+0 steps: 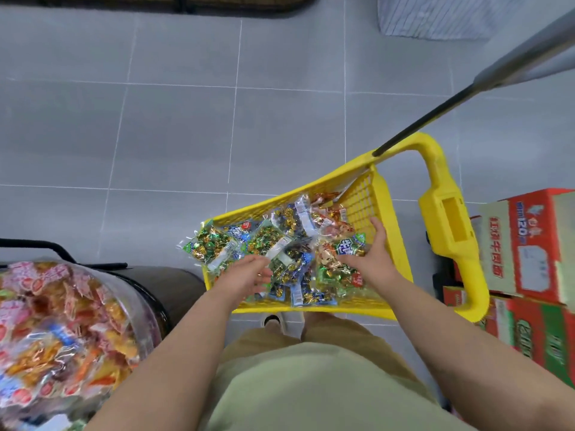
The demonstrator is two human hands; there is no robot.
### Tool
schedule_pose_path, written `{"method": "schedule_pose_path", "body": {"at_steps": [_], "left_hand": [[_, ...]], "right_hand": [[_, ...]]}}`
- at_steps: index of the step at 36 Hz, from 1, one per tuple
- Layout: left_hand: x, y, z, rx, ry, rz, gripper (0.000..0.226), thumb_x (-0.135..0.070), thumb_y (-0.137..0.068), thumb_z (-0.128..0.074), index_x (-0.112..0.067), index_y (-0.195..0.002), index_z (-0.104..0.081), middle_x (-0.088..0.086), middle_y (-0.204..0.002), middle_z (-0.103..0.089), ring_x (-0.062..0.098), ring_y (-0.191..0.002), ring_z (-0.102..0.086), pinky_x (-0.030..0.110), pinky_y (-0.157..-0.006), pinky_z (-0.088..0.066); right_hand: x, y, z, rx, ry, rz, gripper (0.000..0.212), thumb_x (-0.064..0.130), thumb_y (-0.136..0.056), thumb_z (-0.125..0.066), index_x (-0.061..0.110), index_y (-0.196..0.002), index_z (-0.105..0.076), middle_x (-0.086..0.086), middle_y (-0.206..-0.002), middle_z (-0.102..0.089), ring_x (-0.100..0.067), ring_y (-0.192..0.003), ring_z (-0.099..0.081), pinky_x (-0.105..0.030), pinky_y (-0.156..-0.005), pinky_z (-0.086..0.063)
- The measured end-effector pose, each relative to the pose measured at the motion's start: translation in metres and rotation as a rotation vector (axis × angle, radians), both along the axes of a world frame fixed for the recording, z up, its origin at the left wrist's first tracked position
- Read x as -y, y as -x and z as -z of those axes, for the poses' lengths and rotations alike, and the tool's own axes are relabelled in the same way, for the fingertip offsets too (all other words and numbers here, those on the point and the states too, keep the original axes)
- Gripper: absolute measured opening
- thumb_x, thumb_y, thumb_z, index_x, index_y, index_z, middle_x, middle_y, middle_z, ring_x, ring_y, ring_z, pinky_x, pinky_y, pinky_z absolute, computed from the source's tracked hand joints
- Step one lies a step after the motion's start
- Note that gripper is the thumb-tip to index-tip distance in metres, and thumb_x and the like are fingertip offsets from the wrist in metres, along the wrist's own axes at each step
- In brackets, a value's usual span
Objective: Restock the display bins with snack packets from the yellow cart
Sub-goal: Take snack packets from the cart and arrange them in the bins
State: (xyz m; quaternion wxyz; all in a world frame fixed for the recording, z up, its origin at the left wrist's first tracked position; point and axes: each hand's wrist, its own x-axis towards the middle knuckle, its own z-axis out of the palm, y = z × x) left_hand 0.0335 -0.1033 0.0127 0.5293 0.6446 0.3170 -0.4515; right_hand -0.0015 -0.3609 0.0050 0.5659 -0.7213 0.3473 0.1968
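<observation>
I look straight down into the yellow cart [364, 197], standing on the floor just beyond the feet and full of snack packets [280, 244]. The right hand [375, 255] lies on the packets at the cart's right side, fingers straight, thumb spread, grasping nothing. The left hand [250, 275] reaches among the near-left packets; it is blurred, so I cannot tell whether it grips. The display bin [146, 309], heaped with packets, sits near left.

At your four o'clock, cardboard boxes [529, 244] are stacked, red and white above, red and green below. Grey floor tiles [155, 135] spread from nine to twelve. At one o'clock you have a pale ribbed block [435, 17], blurred.
</observation>
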Motion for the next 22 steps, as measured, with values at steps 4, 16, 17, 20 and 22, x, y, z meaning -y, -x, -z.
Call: {"method": "schedule_pose_path", "body": {"at_steps": [4, 16, 17, 20, 22], "left_hand": [[0.021, -0.007, -0.008, 0.009, 0.156, 0.065, 0.026, -0.037, -0.09, -0.064, -0.019, -0.108, -0.059, 0.006, -0.109, -0.066, 0.022, -0.101, -0.064, 0.037, -0.091, -0.052], [0.022, 0.007, 0.001, -0.033, 0.21, -0.015, 0.013, -0.014, -0.088, -0.067, -0.008, -0.097, -0.06, 0.011, -0.089, -0.065, 0.025, -0.083, -0.062, 0.046, -0.087, -0.052], [0.017, 0.008, 0.004, -0.023, 0.196, -0.042, 0.011, -0.014, -0.088, -0.067, -0.009, -0.093, -0.059, 0.01, -0.087, -0.063, 0.024, -0.081, -0.061, 0.044, -0.083, -0.054], [0.008, 0.013, 0.009, -0.015, 0.19, -0.14, 0.019, -0.009, -0.088, -0.065, -0.01, -0.104, -0.055, 0.008, -0.091, -0.067, 0.021, -0.078, -0.065, 0.034, -0.068, -0.057], [0.004, 0.016, 0.012, -0.016, 0.195, -0.226, 0.037, -0.002, -0.088, -0.063, -0.012, -0.121, -0.048, 0.008, -0.101, -0.067, 0.02, -0.08, -0.067, 0.033, -0.065, -0.058]], "right_hand": [[-0.004, 0.003, -0.01, -0.075, -0.074, -0.149, 0.086, 0.019, -0.063, -0.086, 0.038, -0.132, -0.038, -0.005, -0.147, -0.036, -0.015, -0.122, -0.04, -0.025, -0.087, -0.037], [-0.02, -0.01, 0.005, -0.164, -0.119, -0.176, 0.031, 0.049, -0.086, -0.059, 0.035, -0.113, -0.06, 0.01, -0.124, -0.059, -0.009, -0.11, -0.056, -0.017, -0.078, -0.046], [-0.014, -0.01, 0.014, -0.166, -0.046, -0.113, 0.032, 0.045, -0.089, -0.058, 0.031, -0.117, -0.059, 0.009, -0.128, -0.056, -0.013, -0.113, -0.052, -0.022, -0.075, -0.037], [0.0, -0.007, 0.039, -0.298, 0.133, -0.065, 0.055, 0.031, -0.091, -0.059, 0.014, -0.14, -0.041, -0.009, -0.142, -0.045, -0.027, -0.124, -0.047, -0.035, -0.098, -0.039], [0.007, -0.003, 0.05, -0.387, 0.229, -0.128, 0.063, 0.028, -0.089, -0.062, 0.006, -0.141, -0.037, -0.017, -0.138, -0.048, -0.034, -0.123, -0.048, -0.039, -0.098, -0.041]]}}
